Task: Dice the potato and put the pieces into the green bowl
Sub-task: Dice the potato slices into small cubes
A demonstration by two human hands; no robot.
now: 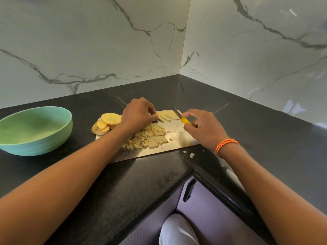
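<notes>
A steel cutting board point(178, 145) lies on the black counter. On it are round potato slices point(111, 118) at the left, a heap of diced potato point(150, 137) in the middle and several potato strips point(168, 115) at the far edge. My left hand point(138, 114) has curled fingers pressed on the strips' left ends. My right hand point(203, 128) grips a knife by its yellow handle point(186, 120), the dark blade point(177, 114) lying by the strips. The green bowl point(35, 129) stands to the left, with nothing visible in it.
A few diced bits point(190, 154) lie on the counter off the board's near right corner. Marble walls meet in a corner behind. The counter edge and a cabinet handle point(189, 190) are below the board.
</notes>
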